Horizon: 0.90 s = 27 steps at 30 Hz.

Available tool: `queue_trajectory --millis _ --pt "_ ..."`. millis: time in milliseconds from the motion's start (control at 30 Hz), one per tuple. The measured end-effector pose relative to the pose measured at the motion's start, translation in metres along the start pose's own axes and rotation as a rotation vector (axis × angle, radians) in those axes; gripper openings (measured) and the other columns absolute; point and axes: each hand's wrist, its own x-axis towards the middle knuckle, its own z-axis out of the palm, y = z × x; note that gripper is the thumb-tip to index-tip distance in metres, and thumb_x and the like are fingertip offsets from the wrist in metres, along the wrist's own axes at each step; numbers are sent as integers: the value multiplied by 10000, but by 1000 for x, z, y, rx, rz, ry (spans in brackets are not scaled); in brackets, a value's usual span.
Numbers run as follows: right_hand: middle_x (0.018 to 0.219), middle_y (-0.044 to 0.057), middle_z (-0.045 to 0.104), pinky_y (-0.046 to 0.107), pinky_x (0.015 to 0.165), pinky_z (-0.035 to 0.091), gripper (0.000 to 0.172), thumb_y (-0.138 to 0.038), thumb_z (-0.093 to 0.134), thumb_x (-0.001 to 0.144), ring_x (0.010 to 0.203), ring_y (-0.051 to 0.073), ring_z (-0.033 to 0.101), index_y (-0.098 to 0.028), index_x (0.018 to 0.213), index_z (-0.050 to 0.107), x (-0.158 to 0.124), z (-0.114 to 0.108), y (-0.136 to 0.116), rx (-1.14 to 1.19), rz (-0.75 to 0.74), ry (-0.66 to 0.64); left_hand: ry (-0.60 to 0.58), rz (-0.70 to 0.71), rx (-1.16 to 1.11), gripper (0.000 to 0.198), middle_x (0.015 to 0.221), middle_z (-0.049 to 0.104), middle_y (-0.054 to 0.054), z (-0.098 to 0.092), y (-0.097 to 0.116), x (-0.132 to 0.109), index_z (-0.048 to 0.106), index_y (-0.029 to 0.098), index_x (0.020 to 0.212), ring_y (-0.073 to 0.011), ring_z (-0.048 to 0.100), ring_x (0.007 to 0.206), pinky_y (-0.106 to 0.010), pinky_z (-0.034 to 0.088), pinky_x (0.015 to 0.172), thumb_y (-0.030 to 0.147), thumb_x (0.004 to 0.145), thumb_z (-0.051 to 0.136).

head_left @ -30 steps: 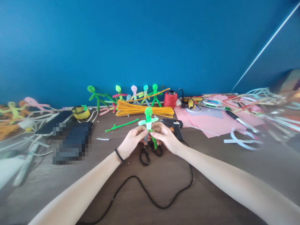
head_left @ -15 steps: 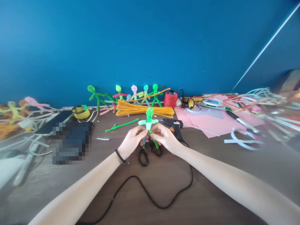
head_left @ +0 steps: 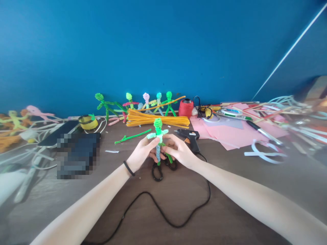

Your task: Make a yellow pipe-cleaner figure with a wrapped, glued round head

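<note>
Between my two hands stands a pipe-cleaner figure (head_left: 158, 126), with a bright green head, pale mint arms, one grey-blue leg and one green leg. My left hand (head_left: 144, 148) pinches its torso, thumb in front. At the green leg, my right hand (head_left: 178, 149) has its thumb and fingers closed on the upper part. The figure leans slightly to the left. Just below it lie the black handles of scissors (head_left: 157, 172), their blades hidden behind the hands and figure. A bent green pipe cleaner (head_left: 133, 136) rests on the table to the left.
Behind the hands is a bundle of orange pipe cleaners (head_left: 158, 119), with several pipe-cleaner figures (head_left: 169, 102) against the blue wall. A glue gun (head_left: 190, 136) sits right, its black cord (head_left: 176, 226) looping in front. Pink paper (head_left: 224, 132) and a red thread spool (head_left: 186, 108) are farther right.
The figure has shifted slightly left and tilted. My left hand has moved from below the arms up onto the torso, exposing the grey-blue leg. My right hand has barely moved.
</note>
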Motion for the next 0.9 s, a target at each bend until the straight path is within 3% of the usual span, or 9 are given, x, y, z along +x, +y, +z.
queue_trajectory --millis 333,533,667,900 --pt "683 -25 466 182 344 346 449 -270 602 735 474 72 445 -237 1158 456 -1 2 -4 12 45 -7 153 57 158 269 528 601 -2 3 5 3 502 168 796 -185 611 491 -228 409 345 425 733 545" --pt "724 -19 518 175 408 380 403 -267 625 717 527 70 495 -207 1085 471 1 0 -3 101 47 8 112 48 26 260 548 585 16 -1 1 2 492 175 784 -149 587 469 -210 381 347 424 732 546" --pt "702 -48 522 159 393 363 526 -262 655 683 510 62 484 -229 1120 363 2 0 -1 188 67 13 75 11 15 268 574 609 2 -1 3 1 495 171 803 -166 613 516 -216 416 370 423 730 548" --pt "667 -71 507 143 389 349 531 -210 640 693 495 53 478 -254 1120 327 1 1 1 201 49 2 166 2 166 260 530 604 -4 0 4 2 518 146 773 -177 621 501 -218 435 354 404 744 514"
